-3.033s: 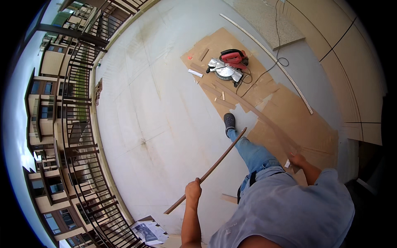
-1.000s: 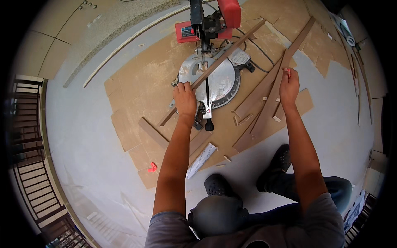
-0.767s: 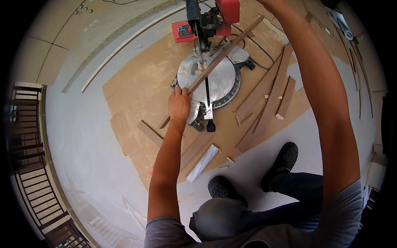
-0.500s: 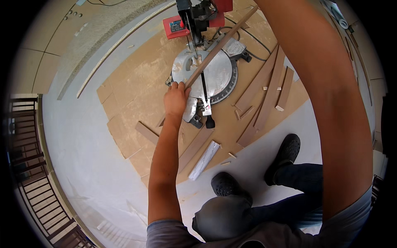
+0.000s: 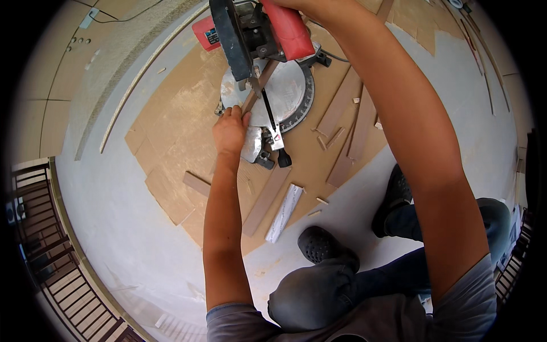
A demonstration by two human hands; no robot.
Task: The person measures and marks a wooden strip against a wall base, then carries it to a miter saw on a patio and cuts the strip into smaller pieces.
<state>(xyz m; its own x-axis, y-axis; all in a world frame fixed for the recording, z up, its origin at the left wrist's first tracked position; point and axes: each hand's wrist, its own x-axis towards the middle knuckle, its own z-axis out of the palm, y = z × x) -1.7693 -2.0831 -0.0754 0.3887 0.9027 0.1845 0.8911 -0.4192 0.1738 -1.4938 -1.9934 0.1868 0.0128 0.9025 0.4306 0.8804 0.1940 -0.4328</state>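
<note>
My left hand (image 5: 229, 131) is closed on the near end of a narrow brown wooden strip (image 5: 249, 102), which lies across the round metal table (image 5: 288, 94) of a miter saw. The saw's black blade guard (image 5: 231, 40) hangs low over the strip and hides part of it. Beside the guard is the saw's red housing (image 5: 289, 31). At the picture's upper edge my right hand (image 5: 293, 3) is against the top of that housing; its fingers are cut off from view. Whether the blade touches the strip, I cannot tell.
The saw stands on cardboard sheeting (image 5: 171, 114). Brown boards (image 5: 342, 105) and small offcuts (image 5: 335, 138) lie to its right. Nearer me are another board (image 5: 266, 202) and a white wrapped roll (image 5: 284, 214). My shoes (image 5: 319, 245) are close by. A railing (image 5: 62, 268) runs along the left.
My right hand has moved from the strip's far side to the saw's red housing. The saw head has come down over the strip. My left hand still holds the strip's near end.
</note>
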